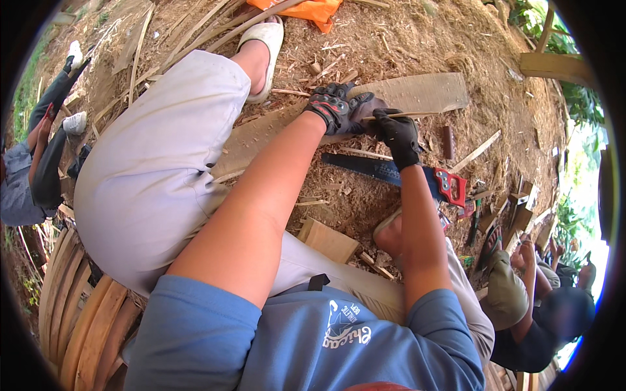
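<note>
Whittling under way: left hand (334, 104) gloved, clenched around a thin bamboo strip (399, 115) over the wooden plank (417, 93); right hand (398, 133) fisted near the strip, tool unseen. Next likely needs steady strokes along it. Handsaw (398, 174) idle alongside.
</note>
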`<move>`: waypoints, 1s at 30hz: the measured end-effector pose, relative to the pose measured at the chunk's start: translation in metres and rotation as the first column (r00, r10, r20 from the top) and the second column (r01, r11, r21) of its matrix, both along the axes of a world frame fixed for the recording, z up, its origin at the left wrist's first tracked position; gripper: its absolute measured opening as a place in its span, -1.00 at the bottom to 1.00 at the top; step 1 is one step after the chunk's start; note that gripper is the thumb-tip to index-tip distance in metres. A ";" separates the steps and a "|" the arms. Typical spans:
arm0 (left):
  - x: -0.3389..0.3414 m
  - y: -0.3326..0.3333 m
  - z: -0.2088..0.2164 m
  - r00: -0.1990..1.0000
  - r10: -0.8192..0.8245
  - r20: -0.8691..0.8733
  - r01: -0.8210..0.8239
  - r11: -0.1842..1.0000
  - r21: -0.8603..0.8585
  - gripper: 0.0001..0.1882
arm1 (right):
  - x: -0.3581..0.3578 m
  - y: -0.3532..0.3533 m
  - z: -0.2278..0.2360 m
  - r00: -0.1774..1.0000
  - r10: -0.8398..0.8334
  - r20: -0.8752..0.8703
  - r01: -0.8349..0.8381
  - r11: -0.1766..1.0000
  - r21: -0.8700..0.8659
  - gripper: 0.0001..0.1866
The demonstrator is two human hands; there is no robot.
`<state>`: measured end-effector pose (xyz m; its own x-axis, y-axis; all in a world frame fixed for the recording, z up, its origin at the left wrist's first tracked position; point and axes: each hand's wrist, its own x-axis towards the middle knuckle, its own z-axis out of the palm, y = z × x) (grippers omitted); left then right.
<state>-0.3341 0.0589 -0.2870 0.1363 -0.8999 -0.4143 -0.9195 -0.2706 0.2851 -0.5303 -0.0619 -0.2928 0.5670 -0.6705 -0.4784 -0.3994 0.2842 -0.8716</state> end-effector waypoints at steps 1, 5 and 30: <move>0.000 0.000 0.002 1.000 -0.004 -0.004 0.004 1.000 0.009 0.02 | 0.004 0.002 0.002 0.999 0.044 -0.025 -0.045 0.998 -0.054 -0.68; -0.003 -0.001 0.009 1.000 0.003 -0.003 -0.003 1.000 0.026 0.02 | 0.011 -0.002 0.016 0.979 0.012 -0.203 -0.058 0.974 -0.219 -0.65; 0.002 -0.001 0.000 0.998 0.068 -0.007 -0.067 0.996 0.056 0.00 | 0.030 -0.031 0.001 0.983 0.156 -0.101 -0.159 0.987 -0.025 -0.61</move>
<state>-0.3321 0.0575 -0.2875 0.1922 -0.8645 -0.4645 -0.8961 -0.3475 0.2760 -0.5001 -0.0930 -0.2913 0.6180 -0.5926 -0.5165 -0.5211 0.1831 -0.8336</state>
